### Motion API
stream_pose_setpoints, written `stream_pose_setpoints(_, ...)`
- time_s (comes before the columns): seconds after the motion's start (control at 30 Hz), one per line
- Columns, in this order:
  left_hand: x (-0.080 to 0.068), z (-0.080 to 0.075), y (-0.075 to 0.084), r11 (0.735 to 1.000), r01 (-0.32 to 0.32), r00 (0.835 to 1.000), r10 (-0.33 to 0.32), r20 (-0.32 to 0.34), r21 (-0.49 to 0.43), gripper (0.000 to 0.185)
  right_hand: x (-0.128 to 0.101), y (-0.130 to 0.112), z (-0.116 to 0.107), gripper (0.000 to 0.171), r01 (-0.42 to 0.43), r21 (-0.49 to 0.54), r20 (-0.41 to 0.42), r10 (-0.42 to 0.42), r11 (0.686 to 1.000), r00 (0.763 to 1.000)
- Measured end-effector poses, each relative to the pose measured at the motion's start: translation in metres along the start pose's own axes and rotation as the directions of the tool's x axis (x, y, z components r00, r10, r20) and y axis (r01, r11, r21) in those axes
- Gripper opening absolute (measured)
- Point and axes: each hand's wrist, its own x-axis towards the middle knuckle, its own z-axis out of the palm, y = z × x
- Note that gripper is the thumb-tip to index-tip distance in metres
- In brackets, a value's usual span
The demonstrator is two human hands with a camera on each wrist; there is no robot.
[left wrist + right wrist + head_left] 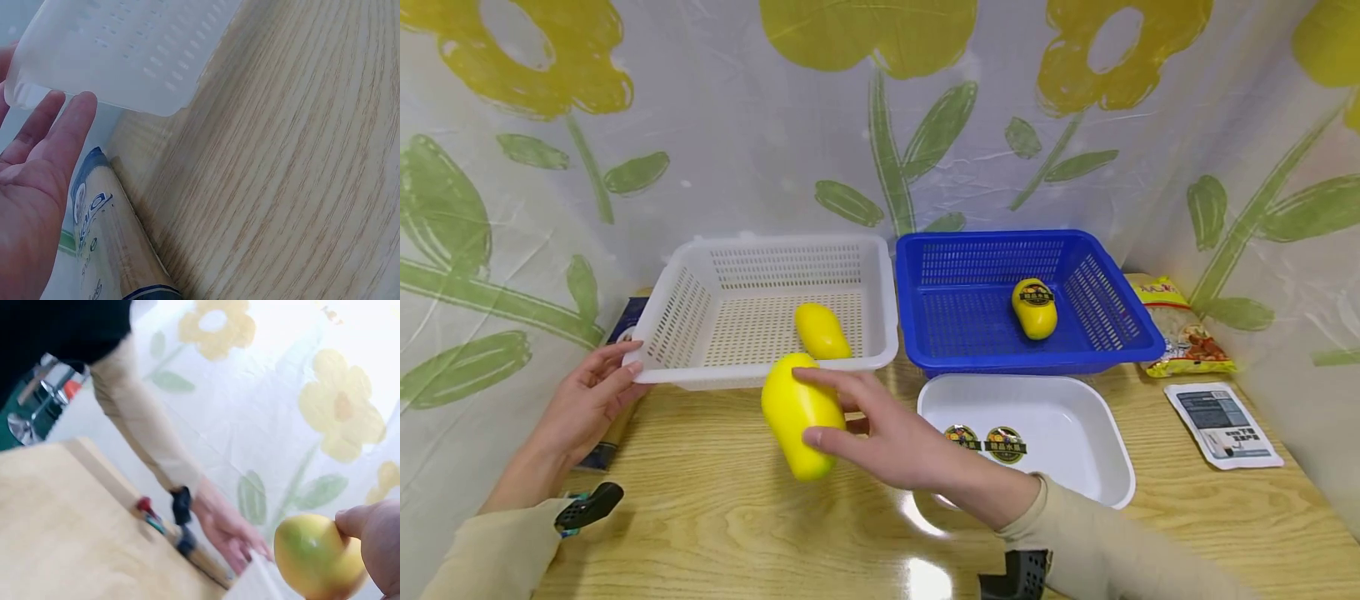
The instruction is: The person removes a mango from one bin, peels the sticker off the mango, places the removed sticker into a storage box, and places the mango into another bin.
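Note:
My left hand (583, 404) pinches the front left corner of the white basket (700, 375), thumb over the rim. In the left wrist view, fingers (69, 128) reach under that rim. A yellow mango (801, 417) is in my right hand (902, 437), held between thumb and fingers just in front of the basket's front rim. It looks yellow with a green patch in the right wrist view. Inside the white basket lies another mango (822, 332), near the front right. The blue basket (977, 364) holds a mango (1037, 320) bearing a dark sticker.
A white tray (1097, 454) with two round stickers (1005, 446) sits before the blue basket, partly behind my right forearm. On the right are a yellow food bag (1183, 333) and a white pouch (1225, 425). A long blue-ended packet (119, 244) lies beside the left hand. A flowered curtain hangs behind.

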Motion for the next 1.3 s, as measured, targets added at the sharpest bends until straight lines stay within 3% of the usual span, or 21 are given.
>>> stream_pose_setpoints(0.37,0.0,0.001,-0.004,1.0,-0.015,1.0,0.016,-0.025,0.012,0.038,0.108,0.009,-0.014,0.057,0.003,-0.134,-0.028,-0.007,0.991,1.0)
stream_pose_setpoints(0.5,0.0,0.001,-0.003,1.0,-0.027,1.0,0.027,-0.006,-0.004,0.037,0.145,0.017,-0.011,0.057,-0.064,-0.194,-0.068,0.052,0.979,0.996)
stream_pose_setpoints(0.63,0.0,0.0,-0.003,0.998,-0.042,0.999,0.043,0.018,-0.04,0.037,0.171,0.027,-0.005,0.056,-0.156,-0.186,-0.097,0.14,0.97,0.985)
stream_pose_setpoints(0.87,0.003,0.001,-0.001,0.996,-0.063,0.997,0.065,0.032,-0.056,0.036,0.195,0.039,0.01,0.05,-0.239,-0.105,-0.073,0.232,0.965,0.97)
stream_pose_setpoints(1.3,0.001,0.003,-0.001,0.997,-0.056,0.998,0.057,0.016,-0.054,0.035,0.205,0.053,0.026,0.055,-0.352,-0.293,-0.012,0.365,0.889,0.931)
